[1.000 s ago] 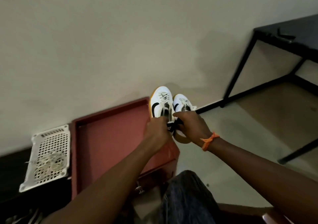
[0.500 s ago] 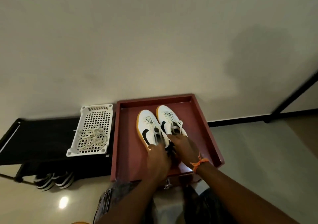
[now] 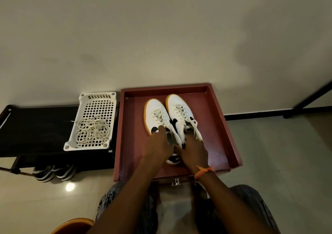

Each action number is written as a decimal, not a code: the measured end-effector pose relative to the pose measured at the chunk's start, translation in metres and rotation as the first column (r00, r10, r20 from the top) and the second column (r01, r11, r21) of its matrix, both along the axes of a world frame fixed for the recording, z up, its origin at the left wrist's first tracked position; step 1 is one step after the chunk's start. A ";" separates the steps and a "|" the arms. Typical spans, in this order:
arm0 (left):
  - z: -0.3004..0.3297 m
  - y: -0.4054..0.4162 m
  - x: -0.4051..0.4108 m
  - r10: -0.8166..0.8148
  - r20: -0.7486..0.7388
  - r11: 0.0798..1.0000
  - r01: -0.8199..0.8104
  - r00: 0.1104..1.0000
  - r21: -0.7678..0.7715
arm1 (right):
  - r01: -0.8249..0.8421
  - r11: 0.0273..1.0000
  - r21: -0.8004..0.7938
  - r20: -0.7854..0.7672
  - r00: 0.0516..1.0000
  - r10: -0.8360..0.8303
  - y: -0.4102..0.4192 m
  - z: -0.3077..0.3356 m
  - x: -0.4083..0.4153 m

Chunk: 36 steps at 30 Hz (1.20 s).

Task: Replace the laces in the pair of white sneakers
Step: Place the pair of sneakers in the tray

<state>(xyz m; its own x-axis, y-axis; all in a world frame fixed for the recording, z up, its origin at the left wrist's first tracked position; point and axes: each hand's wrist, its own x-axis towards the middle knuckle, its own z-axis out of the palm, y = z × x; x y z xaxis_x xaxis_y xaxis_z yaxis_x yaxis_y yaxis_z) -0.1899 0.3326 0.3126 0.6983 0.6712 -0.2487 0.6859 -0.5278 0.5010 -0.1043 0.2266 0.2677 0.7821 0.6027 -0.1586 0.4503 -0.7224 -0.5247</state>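
— Where are the sneakers?
— I see both white sneakers [image 3: 167, 116] in the red tray [image 3: 219, 125]; left hand [image 3: 158, 144] and right hand [image 3: 193, 149] grip their heels.
— Nearby?
— Coiled laces [image 3: 92, 131] in a white basket [image 3: 97, 100] on the black bench [image 3: 36, 125].

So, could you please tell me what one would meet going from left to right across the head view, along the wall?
Black shoe rack → white perforated basket holding loose laces → red tray with the left sneaker, then the right sneaker → black table leg.
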 end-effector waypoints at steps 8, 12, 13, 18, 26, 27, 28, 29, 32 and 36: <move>-0.007 0.065 0.055 -0.492 -0.254 0.842 0.530 0.833 0.105 | -0.374 0.925 -0.061 -0.063 0.927 0.371 -0.017 0.016 0.061; -0.022 0.076 0.057 -0.585 -0.309 0.785 0.619 0.750 0.015 | -0.579 0.800 -0.156 -0.057 0.814 0.578 -0.022 0.013 0.108; -0.028 0.077 0.056 -0.594 -0.305 0.775 0.632 0.744 0.032 | -0.584 0.798 -0.147 -0.037 0.810 0.585 -0.020 0.013 0.115; -0.037 0.085 0.067 -0.565 -0.206 0.792 0.595 0.799 0.138 | -0.549 0.804 -0.230 0.117 0.804 0.583 -0.019 0.025 0.114; -0.026 0.074 0.075 -0.489 -0.268 0.798 0.550 0.830 0.245 | -0.440 0.897 0.046 0.218 0.880 0.421 -0.019 0.020 0.140; -0.028 0.071 0.072 -0.479 -0.294 0.791 0.552 0.827 0.264 | -0.454 0.890 0.042 0.236 0.870 0.433 -0.014 0.021 0.145; -0.030 0.067 0.069 -0.465 -0.316 0.788 0.549 0.827 0.279 | -0.470 0.883 0.016 0.252 0.856 0.451 -0.009 0.019 0.150; -0.034 0.061 0.065 -0.447 -0.331 0.793 0.539 0.831 0.283 | -0.483 0.876 -0.013 0.281 0.839 0.466 -0.006 0.016 0.156; -0.043 0.043 0.058 -0.369 -0.298 0.862 0.444 0.880 0.245 | -0.414 0.909 0.037 0.384 0.846 0.370 -0.002 0.008 0.152; -0.042 0.033 0.053 -0.261 -0.258 0.885 0.337 0.930 0.321 | 0.284 0.867 0.410 0.059 0.940 -0.336 -0.017 0.002 0.073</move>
<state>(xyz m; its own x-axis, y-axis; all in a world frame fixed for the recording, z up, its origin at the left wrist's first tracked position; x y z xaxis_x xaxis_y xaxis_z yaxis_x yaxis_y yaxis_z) -0.1367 0.3652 0.2704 0.8399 0.5080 -0.1910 0.5326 -0.8392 0.1101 -0.0311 0.2099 0.2694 0.9362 0.3182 0.1494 0.3176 -0.5838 -0.7472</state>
